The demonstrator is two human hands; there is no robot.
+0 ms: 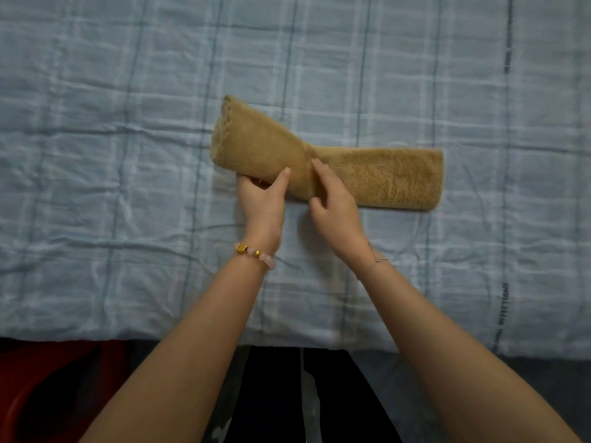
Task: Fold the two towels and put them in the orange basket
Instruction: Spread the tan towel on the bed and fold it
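Note:
One tan towel (377, 177) lies on the bed as a long folded strip, its left end lifted and turned over toward the middle. My left hand (262, 199) grips the near edge of that raised left part, thumb on top and fingers underneath. My right hand (332, 203) rests on the strip at the fold line, fingers straight and pressing down. A second towel is not in view. At the bottom left, below the bed edge, a red-orange object (48, 388) shows in shadow; I cannot tell whether it is the basket.
A light blue plaid bedsheet (128, 155) covers the whole work surface, wrinkled, with its front edge near the bottom of the view. Below that edge are my dark trousers (300, 404) and a grey floor (543, 385).

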